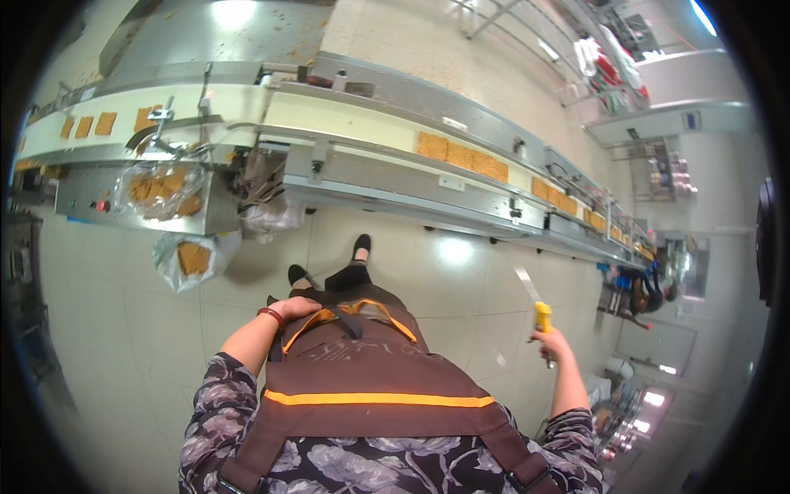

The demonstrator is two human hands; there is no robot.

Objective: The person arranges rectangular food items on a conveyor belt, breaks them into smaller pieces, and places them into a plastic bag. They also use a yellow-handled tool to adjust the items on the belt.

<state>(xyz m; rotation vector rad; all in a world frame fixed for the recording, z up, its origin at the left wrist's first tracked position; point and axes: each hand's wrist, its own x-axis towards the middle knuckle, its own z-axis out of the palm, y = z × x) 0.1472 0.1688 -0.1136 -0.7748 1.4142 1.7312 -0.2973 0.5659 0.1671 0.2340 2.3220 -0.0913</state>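
Observation:
My right hand (550,343) is out to the side over the floor, closed around a yellow-handled scraper or knife (542,317). Its flat metal blade (526,284) points away from me towards the conveyor. My left hand (299,309) rests at the side of my brown apron (370,376), by the orange-edged pocket (321,318). The fingertips are partly hidden, so I cannot tell whether they grip the cloth. Ahead of me, a pale conveyor belt (364,126) carries flat golden-brown food slabs (463,155), touching end to end.
Smaller brown pieces (105,123) lie spaced out on the left belt. A clear bag of broken pieces (160,188) sits on the steel machine housing, near a red button (102,205). Below, an open plastic bag (192,259) holds more. Another person (648,296) is by the conveyor's far right end.

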